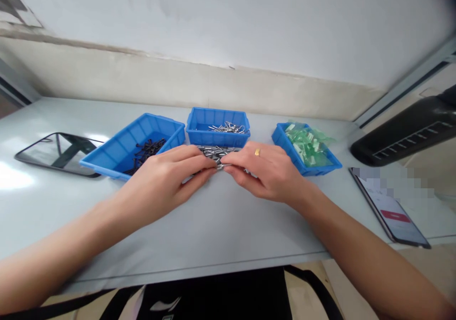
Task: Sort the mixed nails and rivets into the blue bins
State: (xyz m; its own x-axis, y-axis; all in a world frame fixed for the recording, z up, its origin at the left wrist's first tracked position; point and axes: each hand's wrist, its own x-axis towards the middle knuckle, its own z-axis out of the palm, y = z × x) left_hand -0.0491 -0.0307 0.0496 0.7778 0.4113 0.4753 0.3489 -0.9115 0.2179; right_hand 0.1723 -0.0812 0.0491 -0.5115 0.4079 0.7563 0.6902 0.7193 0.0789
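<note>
Black clothing (217,296) sits nearest me, below the front edge of the surface (213,225). Over it, my left hand (174,172) and right hand (269,170) meet, fingertips pinching a small metal pin (220,167) in front of a loose heap (215,150). Behind, 3 blue bins (218,138) hold, left to right, black screws (151,150), silver pins (228,128) and green packets (308,145).

From afar I am holding the left hand (174,170) and right hand (267,170) nearly together, fingertips (211,162) pinching, the left forearm (81,232) and right forearm (359,248) slanting inward.
</note>
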